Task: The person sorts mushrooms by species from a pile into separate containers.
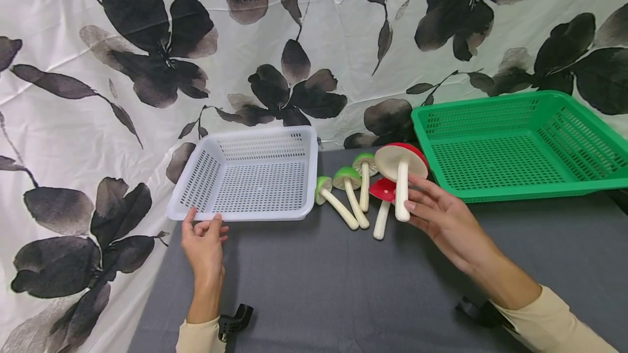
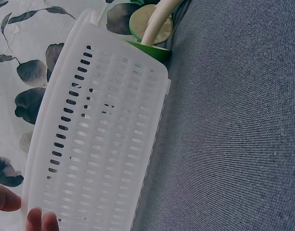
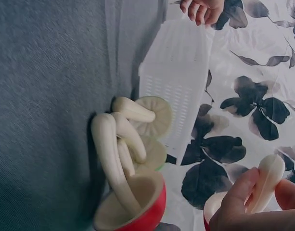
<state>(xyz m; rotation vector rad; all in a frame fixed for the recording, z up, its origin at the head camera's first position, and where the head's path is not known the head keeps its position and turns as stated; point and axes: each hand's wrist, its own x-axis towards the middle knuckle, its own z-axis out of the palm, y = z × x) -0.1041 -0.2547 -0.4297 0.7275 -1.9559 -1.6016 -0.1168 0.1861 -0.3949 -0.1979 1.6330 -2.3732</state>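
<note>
My right hand (image 1: 444,219) pinches the white stem of a red-capped toy mushroom (image 1: 401,173) between thumb and fingers, cap up. It hangs over a second red mushroom (image 1: 381,208) lying on the table. Beside that lie several green-capped mushrooms (image 1: 349,181), their stems pointing toward the front. At the near left corner of a white perforated basket (image 1: 265,215), my left hand (image 1: 202,241) grips the rim with thumb and fingertips. The left wrist view shows fingertips (image 2: 34,220) against the basket's outer wall. No mushrooms show inside the basket.
A larger green perforated basket (image 1: 520,196) stands at the right, close to my right hand. Grey cloth (image 1: 343,282) covers the table. A white curtain with dark flowers (image 1: 304,26) hangs behind and along the left side.
</note>
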